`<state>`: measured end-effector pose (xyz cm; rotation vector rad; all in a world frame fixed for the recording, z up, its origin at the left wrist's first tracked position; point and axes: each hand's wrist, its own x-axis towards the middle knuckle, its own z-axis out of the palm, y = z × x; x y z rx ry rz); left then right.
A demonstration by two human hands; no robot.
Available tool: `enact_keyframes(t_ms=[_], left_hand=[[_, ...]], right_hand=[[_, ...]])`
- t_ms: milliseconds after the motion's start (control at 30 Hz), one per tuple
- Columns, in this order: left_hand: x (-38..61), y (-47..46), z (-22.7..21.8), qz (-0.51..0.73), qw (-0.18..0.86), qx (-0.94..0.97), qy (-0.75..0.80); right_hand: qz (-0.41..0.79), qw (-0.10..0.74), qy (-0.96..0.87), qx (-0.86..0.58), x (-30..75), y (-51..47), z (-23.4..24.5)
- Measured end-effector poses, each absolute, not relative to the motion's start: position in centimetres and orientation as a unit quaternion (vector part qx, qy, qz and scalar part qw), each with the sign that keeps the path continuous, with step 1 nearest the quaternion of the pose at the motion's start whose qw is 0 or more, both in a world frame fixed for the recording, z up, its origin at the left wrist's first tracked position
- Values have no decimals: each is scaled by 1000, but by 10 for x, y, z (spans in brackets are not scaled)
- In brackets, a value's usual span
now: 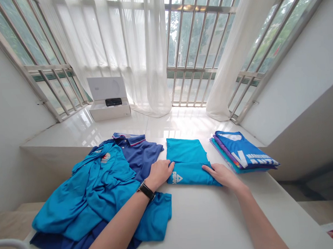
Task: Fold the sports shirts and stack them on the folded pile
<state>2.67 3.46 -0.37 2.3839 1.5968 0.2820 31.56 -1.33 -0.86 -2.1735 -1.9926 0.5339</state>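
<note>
A folded turquoise shirt point(186, 153) with a white logo lies in the middle of the white table point(214, 219). My left hand point(159, 172), a black watch on its wrist, pinches the shirt's left edge at the fold. At the shirt's right edge my right hand point(223, 174) grips the lower flap with its fingers closed on the cloth. Both hands hold the same folded-over layer.
A loose heap of blue and turquoise polo shirts point(102, 188) covers the table's left side. At the right stands a stack of folded shirts point(243, 153). An open white box point(108, 100) sits on the window ledge behind, by sheer curtains point(139, 47).
</note>
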Motion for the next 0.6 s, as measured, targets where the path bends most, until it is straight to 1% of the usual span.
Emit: enact_keyframes(t_ms=[100,200,300,433,533,600], left_hand=[[26,34,-1,81,112,820,556],[23,36,-1,71,90,818,564],[18,39,-4,98,78,819,561],[17,41,-7,204,122,833,500],[20,42,-10,246,176,853,425],[22,42,-12,252,189,862,398]], right_hand=[[175,68,-661,-726,314,-14,-6],[178,81,-663,-722,314,-14,-5],[157,95,-661,-728,315,-14,-8],[130,118,-658,-732,320,-15,-14],[124,173,-662,-719,322,-14,-19],[109,216,-675,-697,321,-12,-21]])
